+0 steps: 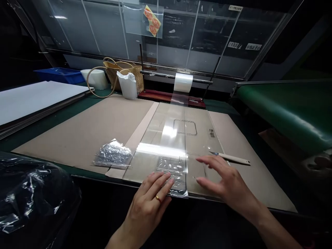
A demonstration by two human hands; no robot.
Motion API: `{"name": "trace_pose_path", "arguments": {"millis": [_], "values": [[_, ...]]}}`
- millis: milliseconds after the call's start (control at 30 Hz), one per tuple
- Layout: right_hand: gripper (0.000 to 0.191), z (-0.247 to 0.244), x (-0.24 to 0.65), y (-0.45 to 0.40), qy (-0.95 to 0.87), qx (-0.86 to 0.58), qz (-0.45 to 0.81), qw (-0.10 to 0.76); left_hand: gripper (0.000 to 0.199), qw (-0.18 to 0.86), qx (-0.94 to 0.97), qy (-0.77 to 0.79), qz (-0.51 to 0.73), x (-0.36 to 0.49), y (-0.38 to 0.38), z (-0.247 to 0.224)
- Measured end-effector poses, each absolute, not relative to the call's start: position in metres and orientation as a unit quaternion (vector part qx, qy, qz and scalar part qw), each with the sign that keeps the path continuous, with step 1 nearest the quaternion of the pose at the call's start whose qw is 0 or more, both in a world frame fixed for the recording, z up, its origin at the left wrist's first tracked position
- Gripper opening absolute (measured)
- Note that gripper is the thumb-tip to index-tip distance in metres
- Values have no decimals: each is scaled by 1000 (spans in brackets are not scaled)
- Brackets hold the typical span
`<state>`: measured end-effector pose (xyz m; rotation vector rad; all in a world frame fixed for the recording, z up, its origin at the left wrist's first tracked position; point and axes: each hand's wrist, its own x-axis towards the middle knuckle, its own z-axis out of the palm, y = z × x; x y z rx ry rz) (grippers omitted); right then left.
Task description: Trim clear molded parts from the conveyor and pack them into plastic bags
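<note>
My left hand (pixel 150 197) lies with its fingers stretched over the near end of a clear plastic film strip (pixel 169 165), a gold ring on one finger. To the right, my right hand (pixel 223 178) hovers with thumb and fingers apart, holding nothing, just in front of a craft knife (pixel 234 158). The film runs back over a transparent sheet (pixel 153 138) to a roll (pixel 183 83) on a bar. A pile of small clear plastic pieces (pixel 112 154) sits on the cardboard (pixel 95 121), left of my left hand.
White sheets (pixel 36 97) are stacked at the left, near a blue tray (pixel 61 75). Behind the cardboard stand a woven bag (pixel 110 74) and a white paper-like container (pixel 127 85). A green conveyor belt (pixel 290 107) is at the right, a dark plastic bag (pixel 33 200) at the lower left.
</note>
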<state>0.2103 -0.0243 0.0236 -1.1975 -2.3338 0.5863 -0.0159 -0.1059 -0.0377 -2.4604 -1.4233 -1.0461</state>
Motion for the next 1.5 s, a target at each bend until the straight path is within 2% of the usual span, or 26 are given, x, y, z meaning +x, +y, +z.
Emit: {"name": "trace_pose_path", "arguments": {"millis": [133, 367, 1200, 1500], "values": [[35, 20, 183, 29, -863, -420, 178, 217, 37, 61, -826, -450, -334, -26, -95, -49], [34, -2, 151, 74, -877, -400, 160, 211, 40, 29, -825, -422, -375, -33, -93, -64], [34, -5, 140, 95, -883, -398, 136, 206, 40, 32, -819, -428, -382, -31, -93, -64], [38, -10, 136, 99, -882, -418, 131, 173, 39, 25, -819, -427, -383, -30, -93, -64]]}}
